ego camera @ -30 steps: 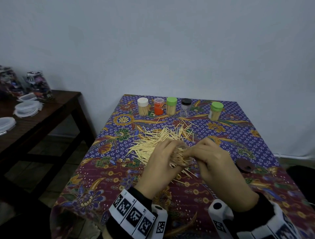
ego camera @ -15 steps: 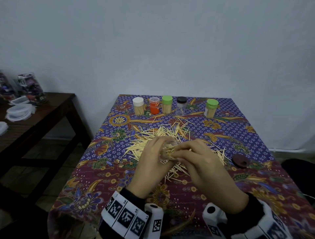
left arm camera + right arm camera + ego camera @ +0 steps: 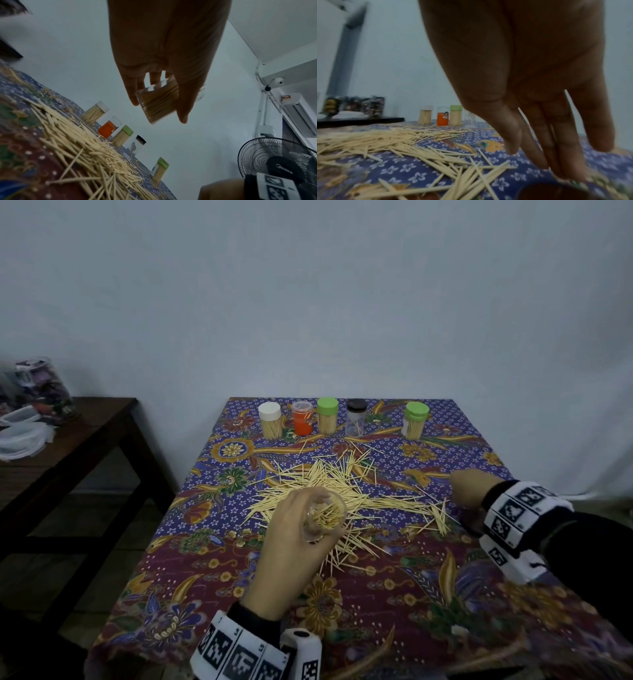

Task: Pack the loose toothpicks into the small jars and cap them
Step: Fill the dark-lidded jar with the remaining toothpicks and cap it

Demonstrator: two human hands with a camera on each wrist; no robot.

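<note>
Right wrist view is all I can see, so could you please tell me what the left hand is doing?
Observer: The left hand grips a clear jar packed with toothpicks and not capped, above the loose pile.
Operator: Thank you. How many jars stand at the back? I make out four at most.
Observer: Five. A green-lidded jar stands apart to the right of the row, and the right hand blocks it in your view.
Operator: Are they all full?
Observer: No, the black-lidded jar holds only a few toothpicks.
</note>
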